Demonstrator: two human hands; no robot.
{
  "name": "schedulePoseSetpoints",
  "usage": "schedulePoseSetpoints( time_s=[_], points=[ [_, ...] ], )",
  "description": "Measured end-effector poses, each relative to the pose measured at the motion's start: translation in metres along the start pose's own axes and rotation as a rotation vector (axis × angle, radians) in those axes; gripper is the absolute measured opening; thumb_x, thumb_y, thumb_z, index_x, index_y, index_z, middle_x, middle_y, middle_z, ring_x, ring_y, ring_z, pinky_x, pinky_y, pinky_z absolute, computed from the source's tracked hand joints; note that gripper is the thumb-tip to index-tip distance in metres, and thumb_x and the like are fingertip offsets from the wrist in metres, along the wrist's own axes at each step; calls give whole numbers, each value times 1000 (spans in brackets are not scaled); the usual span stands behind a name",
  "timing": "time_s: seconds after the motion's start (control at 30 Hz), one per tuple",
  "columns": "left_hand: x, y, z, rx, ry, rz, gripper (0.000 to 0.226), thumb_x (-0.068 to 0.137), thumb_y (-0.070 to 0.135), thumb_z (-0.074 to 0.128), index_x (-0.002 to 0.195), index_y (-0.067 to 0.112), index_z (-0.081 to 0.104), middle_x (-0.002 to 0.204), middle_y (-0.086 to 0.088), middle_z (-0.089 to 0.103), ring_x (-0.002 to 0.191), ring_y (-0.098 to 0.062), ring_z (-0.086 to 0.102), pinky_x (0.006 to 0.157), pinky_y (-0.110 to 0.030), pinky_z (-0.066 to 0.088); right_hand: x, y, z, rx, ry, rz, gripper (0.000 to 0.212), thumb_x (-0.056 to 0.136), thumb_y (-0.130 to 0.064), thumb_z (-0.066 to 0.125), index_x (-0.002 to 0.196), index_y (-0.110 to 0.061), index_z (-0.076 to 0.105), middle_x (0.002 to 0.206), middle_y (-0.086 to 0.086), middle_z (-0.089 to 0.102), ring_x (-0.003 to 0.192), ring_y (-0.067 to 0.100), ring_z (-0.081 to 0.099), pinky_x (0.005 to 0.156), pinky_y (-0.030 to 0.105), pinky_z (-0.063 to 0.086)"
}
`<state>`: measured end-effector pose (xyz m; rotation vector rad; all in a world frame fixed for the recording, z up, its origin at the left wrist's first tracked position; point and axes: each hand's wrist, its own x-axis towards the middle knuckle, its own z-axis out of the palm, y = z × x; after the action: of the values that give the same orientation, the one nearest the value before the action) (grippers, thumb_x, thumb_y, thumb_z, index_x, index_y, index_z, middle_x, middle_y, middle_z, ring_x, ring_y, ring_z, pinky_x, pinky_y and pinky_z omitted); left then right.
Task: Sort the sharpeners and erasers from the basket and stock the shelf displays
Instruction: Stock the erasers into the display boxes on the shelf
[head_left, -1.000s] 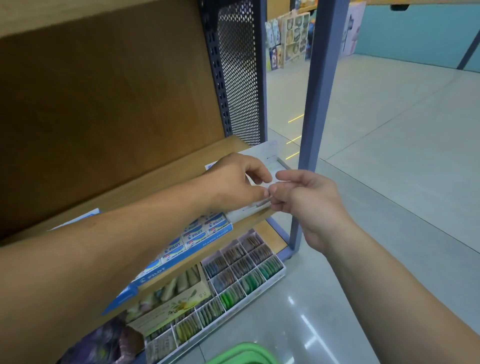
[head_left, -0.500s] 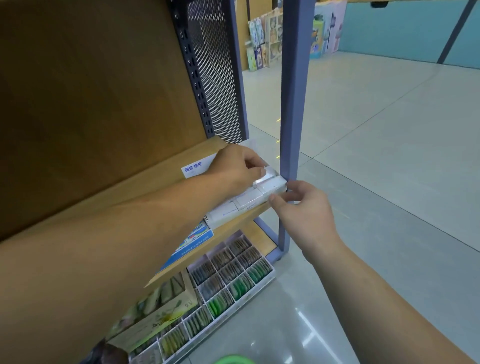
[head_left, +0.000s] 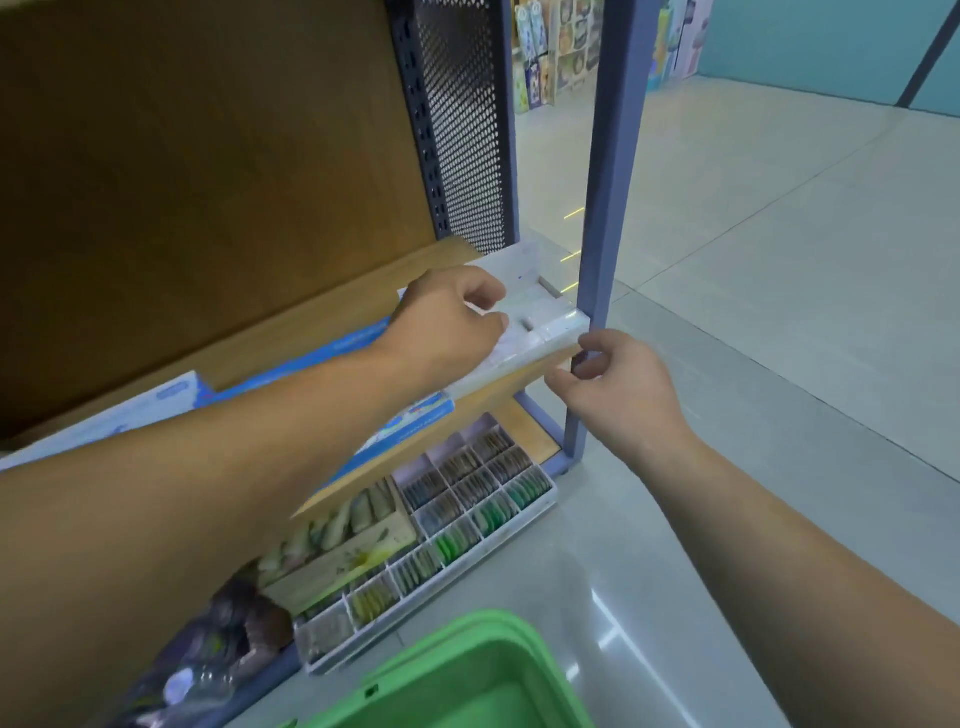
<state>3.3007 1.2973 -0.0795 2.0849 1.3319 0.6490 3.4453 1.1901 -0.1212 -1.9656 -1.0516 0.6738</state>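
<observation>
A white display box (head_left: 540, 319) of erasers sits at the right end of the wooden shelf (head_left: 311, 322), against the blue-grey post (head_left: 608, 182). My left hand (head_left: 452, 325) lies on top of the box, knuckles up and fingers curled down onto it. My right hand (head_left: 618, 389) is at the box's front right corner. Its thumb touches that corner and its fingers curl under the shelf's front edge. Blue eraser boxes (head_left: 410, 418) lie on the same shelf beneath my left forearm. The green basket (head_left: 467, 675) shows at the bottom edge; its contents are hidden.
A perforated metal panel (head_left: 457, 119) closes the shelf's right end. On the shelf below stand a white compartment tray (head_left: 472, 499) of small coloured items and a wooden box (head_left: 337, 556). Pale floor tiles (head_left: 779, 312) spread out to the right.
The white box has slid right along the shelf until it meets the post. Both hands went with it, and the right hand dropped to the box's front corner. The green basket came into view.
</observation>
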Motion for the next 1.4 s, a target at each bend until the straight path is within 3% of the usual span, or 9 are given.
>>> schedulePoseSetpoints(
  time_s=[0.13, 0.33, 0.5, 0.6, 0.73, 0.83, 0.93, 1.17, 1.4],
  points=[
    [-91, -11, -28, -36, -4, 51, 20, 94, 17, 70, 114, 19, 71, 98, 12, 66, 75, -4, 64, 61, -7, 46, -51, -21, 3, -315, -207, -138, 29, 83, -47, 72, 107, -34, 64, 89, -9, 69, 93, 20, 66, 85, 39, 55],
    [-245, -64, -19, -169, -124, 32, 15, 92, -1, 63, 96, 9, 74, 61, 21, 60, 48, 10, 49, 51, -4, 32, -167, -7, 39, -725, -578, -412, 31, 89, -49, 64, 118, -36, 63, 102, -11, 72, 107, 19, 64, 83, 32, 49],
    [-328, -139, 22, 100, -592, -170, 17, 95, 19, 65, 109, 23, 74, 100, 12, 73, 85, -4, 66, 79, -25, 54, -235, 74, 72, -759, -1038, -227, 38, 91, -42, 68, 126, -27, 66, 111, -7, 71, 99, 13, 63, 87, 28, 50],
    [-359, -187, 57, 292, -832, -383, 41, 91, 24, 69, 131, 14, 64, 130, -6, 66, 113, -24, 63, 94, -28, 51, -252, 129, 91, -844, -1077, -87, 52, 91, -37, 68, 139, -22, 56, 137, 5, 60, 120, 23, 59, 100, 29, 48],
    [-409, -227, 97, 216, -745, -594, 107, 72, 53, 85, 158, 22, 30, 154, -9, 36, 138, -30, 41, 110, -32, 39, -260, 168, 114, -1047, -1120, -189, 97, 80, -39, 79, 158, -26, 23, 160, 10, 25, 143, 31, 35, 113, 42, 41],
    [-433, -233, 122, 221, -684, -553, 133, 58, 68, 87, 162, 34, 11, 149, -2, 22, 135, -29, 26, 107, -41, 41, -254, 178, 130, -1049, -1119, -150, 135, 66, -50, 90, 161, -30, -3, 168, 7, -6, 155, 35, 4, 116, 52, 36],
    [-441, -228, 143, 143, -607, -510, 132, 51, 72, 86, 159, 39, 17, 140, 3, 26, 126, -21, 28, 102, -35, 44, -254, 189, 149, -1112, -1104, -154, 152, 53, -57, 94, 160, -30, -11, 166, 9, -5, 153, 38, 2, 111, 54, 42],
    [-458, -221, 184, 32, -568, -509, 106, 48, 84, 67, 140, 36, 42, 130, 13, 49, 119, -15, 46, 97, -28, 35, -254, 211, 151, -1181, -1148, -247, 104, 60, -52, 89, 143, -27, 32, 147, 7, 31, 137, 31, 29, 99, 46, 52],
    [-462, -202, 183, 94, -641, -605, 89, 39, 82, 42, 109, 30, 60, 102, 6, 33, 109, -22, 43, 92, -29, 37, -260, 225, 149, -1180, -1212, -271, 42, 82, -35, 73, 118, -17, 62, 124, 12, 54, 119, 34, 51, 100, 42, 49]
  ],
)
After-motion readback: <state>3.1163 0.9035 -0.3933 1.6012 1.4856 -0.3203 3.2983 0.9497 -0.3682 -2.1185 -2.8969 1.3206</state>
